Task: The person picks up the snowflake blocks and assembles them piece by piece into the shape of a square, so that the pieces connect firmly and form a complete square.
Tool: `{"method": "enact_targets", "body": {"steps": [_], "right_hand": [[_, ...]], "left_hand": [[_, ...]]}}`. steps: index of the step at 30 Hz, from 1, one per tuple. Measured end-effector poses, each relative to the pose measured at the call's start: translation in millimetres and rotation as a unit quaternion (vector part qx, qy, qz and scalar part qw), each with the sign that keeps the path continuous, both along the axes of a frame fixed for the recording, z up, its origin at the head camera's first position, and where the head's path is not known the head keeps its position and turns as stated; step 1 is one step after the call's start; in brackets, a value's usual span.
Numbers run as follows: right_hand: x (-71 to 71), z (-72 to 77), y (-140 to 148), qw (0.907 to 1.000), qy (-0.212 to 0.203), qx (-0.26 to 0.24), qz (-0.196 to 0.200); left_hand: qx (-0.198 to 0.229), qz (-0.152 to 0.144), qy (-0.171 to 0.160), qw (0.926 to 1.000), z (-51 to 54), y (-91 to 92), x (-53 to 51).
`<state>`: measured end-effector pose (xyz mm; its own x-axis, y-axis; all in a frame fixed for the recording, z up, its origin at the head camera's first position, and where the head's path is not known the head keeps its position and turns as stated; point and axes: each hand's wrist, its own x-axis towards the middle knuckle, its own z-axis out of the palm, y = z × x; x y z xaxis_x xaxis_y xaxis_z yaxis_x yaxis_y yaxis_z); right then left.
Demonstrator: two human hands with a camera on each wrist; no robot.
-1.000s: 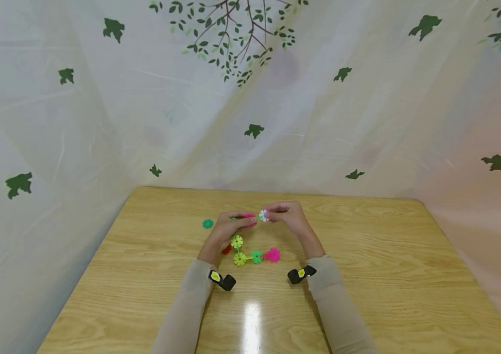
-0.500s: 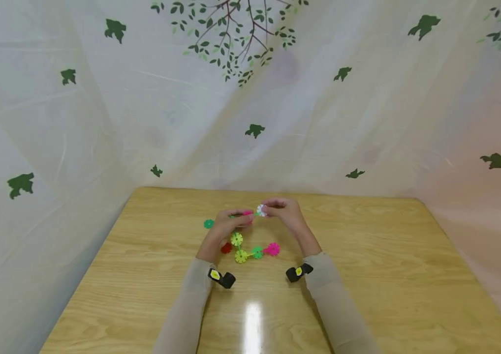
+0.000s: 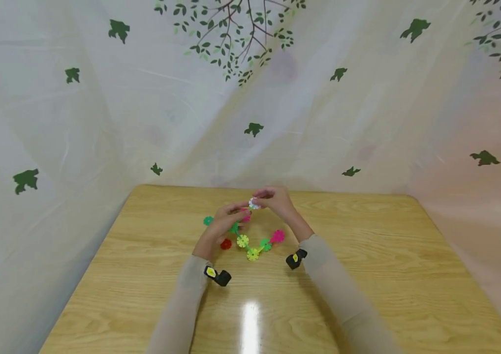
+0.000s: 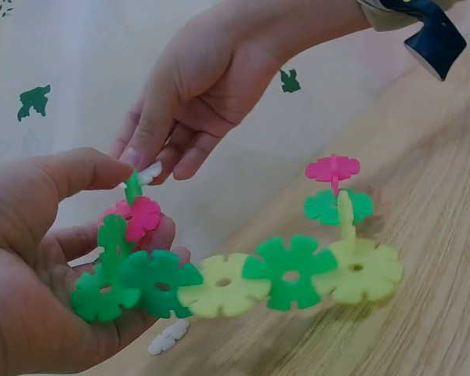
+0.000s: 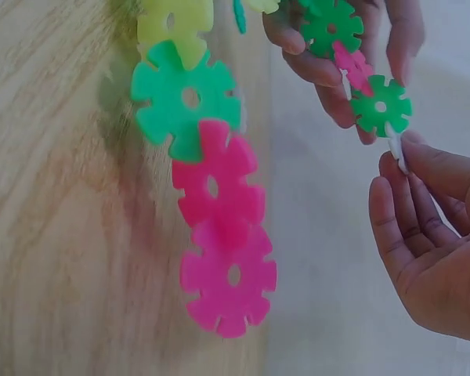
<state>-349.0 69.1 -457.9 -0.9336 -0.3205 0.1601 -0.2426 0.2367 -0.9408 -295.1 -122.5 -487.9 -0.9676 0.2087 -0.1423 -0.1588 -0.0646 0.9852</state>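
My left hand holds a bent chain of interlocking plastic snowflake discs, gripping it near a green disc and a small pink disc. From there the chain runs through yellow and green discs, such as a pale yellow disc, to two pink discs at its far end. Between thumb and fingers, my right hand pinches a white disc. That white disc meets the edge of a green disc at the chain's near end. Part of the chain is hidden behind my left fingers.
On the wooden table, a loose teal disc lies left of my left hand. A red disc lies close to the left wrist. Another white disc shows below the chain. A patterned curtain hangs behind the table.
My right hand has moved left and away from me with the white disc, closer to the left hand. The chain's pink end has swung up and slightly right, and more green shows beside my left fingers.
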Motion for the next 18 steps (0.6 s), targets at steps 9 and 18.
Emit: {"method": "enact_targets", "body": {"steps": [9, 18], "right_hand": [[-4.7, 7.5, -12, 0.9964, 0.037, 0.071, 0.027], [16.7, 16.4, -13, 0.9869, 0.106, 0.104, 0.065]], "left_hand": [[-0.003, 0.014, -0.013, 0.9998, 3.5, -0.7, 1.5], [0.037, 0.091, -0.012, 0.9951, 5.7, -7.2, -6.0]]}}
